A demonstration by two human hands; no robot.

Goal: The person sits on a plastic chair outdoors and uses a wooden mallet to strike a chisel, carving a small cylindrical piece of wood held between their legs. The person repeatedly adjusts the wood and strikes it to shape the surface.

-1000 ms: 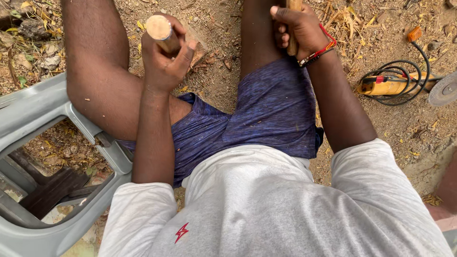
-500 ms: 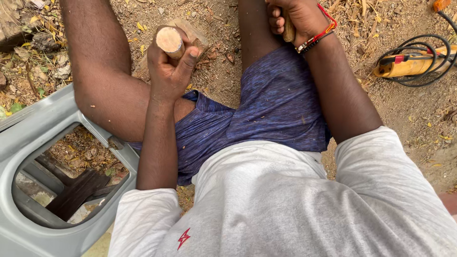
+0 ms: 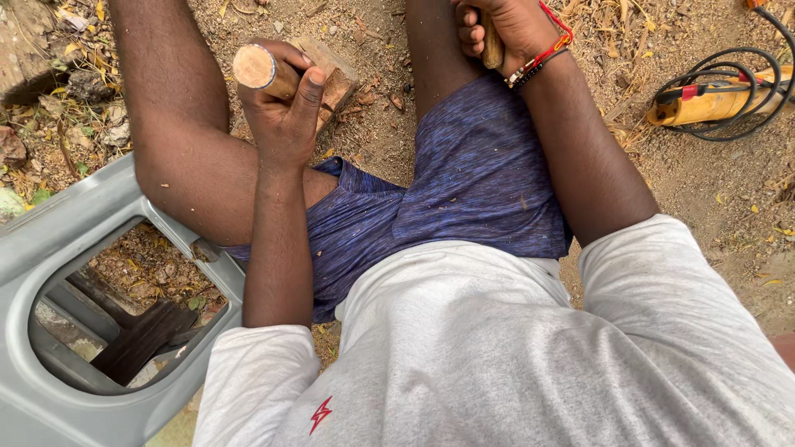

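Note:
My left hand (image 3: pixel 286 112) is closed around a round wooden handle (image 3: pixel 255 68), whose pale cut end points up toward the camera. A block of wood (image 3: pixel 335 76) lies on the ground just behind that hand. At the top edge, my right hand (image 3: pixel 513 31) grips another wooden handle (image 3: pixel 492 43); only a short part of it shows between the fingers. A red thread and a dark band circle that wrist. I sit with bare knees apart, in blue shorts (image 3: pixel 464 190) and a grey shirt.
A grey plastic chair (image 3: pixel 50 240) with a cut-out opening stands at the lower left. A yellow power tool (image 3: pixel 712 99) with a coiled black cable lies on the dirt at the upper right. Dry leaves and wood chips litter the ground.
The view has shifted down and left, so the right hand sits closer to the top edge. The left hand keeps its hold on the round handle, a little lower than before.

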